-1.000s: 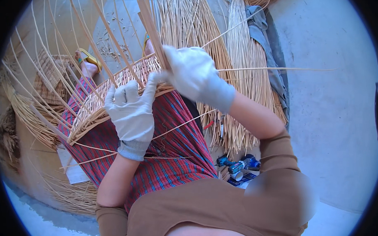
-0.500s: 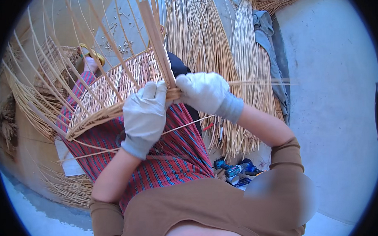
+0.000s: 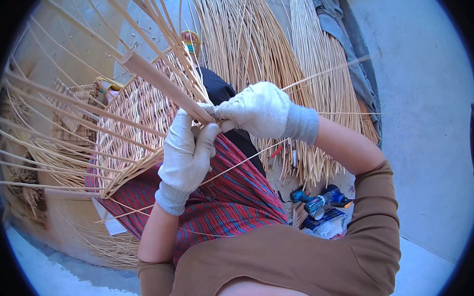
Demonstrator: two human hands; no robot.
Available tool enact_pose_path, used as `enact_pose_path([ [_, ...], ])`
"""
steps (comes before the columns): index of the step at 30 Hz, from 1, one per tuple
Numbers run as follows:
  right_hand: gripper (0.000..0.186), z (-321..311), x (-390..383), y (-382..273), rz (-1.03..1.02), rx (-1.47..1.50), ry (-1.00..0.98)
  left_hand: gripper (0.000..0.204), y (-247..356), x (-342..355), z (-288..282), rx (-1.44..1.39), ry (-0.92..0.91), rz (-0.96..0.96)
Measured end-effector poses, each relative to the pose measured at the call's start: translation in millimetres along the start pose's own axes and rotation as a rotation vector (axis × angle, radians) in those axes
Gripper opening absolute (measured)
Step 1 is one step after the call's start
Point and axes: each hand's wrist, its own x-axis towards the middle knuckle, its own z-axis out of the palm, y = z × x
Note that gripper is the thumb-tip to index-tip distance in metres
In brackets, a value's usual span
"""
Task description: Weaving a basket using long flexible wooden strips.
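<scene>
A half-woven wicker basket [image 3: 133, 104] rests across my lap, long stakes fanning out to the upper left. At its near right corner stands a thick wooden post [image 3: 164, 85], leaning to the left. My left hand [image 3: 185, 152], in a white glove, is closed round the basket's corner at the foot of this post. Right beside it, my gloved right hand [image 3: 259, 110] pinches thin wicker strands against the corner. Loose strand ends [image 3: 326, 74] trail out past that hand to the right. The fingertips and the exact weave between the hands are partly hidden.
Big bundles of wicker rods [image 3: 249, 38] lie on the floor ahead, with a grey cloth [image 3: 331, 14] beside them. Cordless power tools [image 3: 314, 202] lie near my right elbow. Another woven piece [image 3: 76, 112] and more rods are at the left. A striped red cloth [image 3: 238, 189] covers my lap.
The basket has turned and tipped, so its corner post swings from nearly upright to leaning left. Both hands stay at the corner; the strands past my right hand have spread apart.
</scene>
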Motion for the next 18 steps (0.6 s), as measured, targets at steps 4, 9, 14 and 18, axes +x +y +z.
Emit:
enact_pose_path([
  [4, 0.032, -11, 0, 8, -0.015, 0.106, -0.065, 0.031, -2, -1, -6, 0.132, -0.012, 0.177],
  [9, 0.047, -22, 9, 23, -0.095, 0.007, 0.099, 0.032, -1, -3, -5, 0.173, 0.015, 0.176],
  [14, 0.099, 4, 54, 45, -0.081, 0.151, 0.249, 0.029, 1, -2, 3, 0.121, 0.016, 0.207],
  [18, 0.091, -8, 59, 39, -0.136, 0.136, 0.192, 0.029, 10, -8, 5, 0.142, 0.055, 0.151],
])
